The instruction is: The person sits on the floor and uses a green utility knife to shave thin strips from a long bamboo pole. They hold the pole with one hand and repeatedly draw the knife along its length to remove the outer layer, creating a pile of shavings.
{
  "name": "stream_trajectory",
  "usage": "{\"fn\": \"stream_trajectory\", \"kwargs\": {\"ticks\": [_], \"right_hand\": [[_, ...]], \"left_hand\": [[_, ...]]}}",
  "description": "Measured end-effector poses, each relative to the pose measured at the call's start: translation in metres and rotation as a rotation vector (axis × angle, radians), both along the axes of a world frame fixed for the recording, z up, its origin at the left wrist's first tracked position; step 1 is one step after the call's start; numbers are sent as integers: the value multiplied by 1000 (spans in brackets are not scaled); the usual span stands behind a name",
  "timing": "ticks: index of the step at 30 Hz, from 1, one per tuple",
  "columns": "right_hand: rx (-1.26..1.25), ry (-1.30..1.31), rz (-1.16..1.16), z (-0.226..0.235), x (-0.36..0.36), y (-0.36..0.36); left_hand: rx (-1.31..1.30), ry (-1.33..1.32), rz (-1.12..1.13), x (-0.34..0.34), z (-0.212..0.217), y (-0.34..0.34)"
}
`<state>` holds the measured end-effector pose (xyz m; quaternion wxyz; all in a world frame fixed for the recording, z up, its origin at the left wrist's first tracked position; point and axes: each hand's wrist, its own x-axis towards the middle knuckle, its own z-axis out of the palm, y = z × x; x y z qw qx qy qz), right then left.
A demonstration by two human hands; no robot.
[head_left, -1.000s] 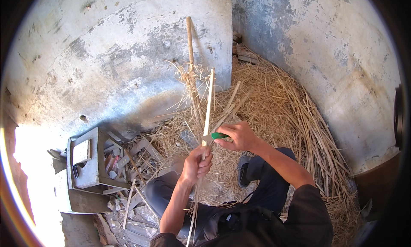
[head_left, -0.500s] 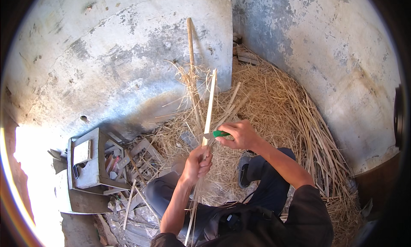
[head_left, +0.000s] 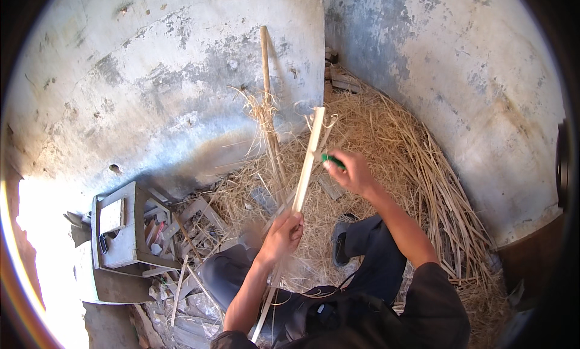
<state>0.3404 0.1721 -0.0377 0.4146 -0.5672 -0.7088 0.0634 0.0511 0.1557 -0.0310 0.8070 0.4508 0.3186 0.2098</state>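
Behind everything, a stained, flaking wall [head_left: 175, 77]. Below it, toward the right, a broad heap of straw [head_left: 386, 149], loose enough to swallow a dropped blade. At the left, a grey wooden box [head_left: 121, 249] with an open side facing right. Against the wall, a slender pole [head_left: 264, 59] with frayed fibres around it. In front of the body, a pale wooden strip [head_left: 308, 168], slanting up and rightward, clenched low down in the left hand [head_left: 283, 235], free at the upper end; likely to flex or twist under pressure for want of a second support. Just right of the strip, the right hand [head_left: 353, 172], blurred, wrapped around the green handle of a knife [head_left: 334, 162]; cannot tell about contact between blade and wood. Could skid off on a knot, bite too deep at a steep angle and split the wood, or, on a stroke downward, run toward the left hand. Smallest, thin curls [head_left: 327, 122] by the strip's upper end and, at the box's open side, a reddish piece [head_left: 158, 234] among scraps, whether inside or behind hard to tell.
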Motion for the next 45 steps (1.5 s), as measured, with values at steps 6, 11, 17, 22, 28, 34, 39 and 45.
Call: {"fn": "stream_trajectory", "kwargs": {"ticks": [6,11,17,22,28,34,39,45], "right_hand": [[48,-99,226,3,-51,-15],[83,-122,286,-4,-63,-15],[85,-121,304,-9,-66,-15],[124,-166,259,-4,-68,-16],[180,-157,250,-6,-63,-12],[178,-180,205,6,-56,-12],[182,-154,153,8,-48,-8],[181,-106,131,3,-41,-3]], "left_hand": [[202,58,57,-2,0,4],[355,121,151,-1,-3,3],[437,163,193,1,-2,3],[409,103,212,1,-14,6],[353,134,138,-4,-12,7],[356,144,138,-3,-5,5],[397,157,103,-2,-12,4],[464,215,97,-1,-14,4]]}}
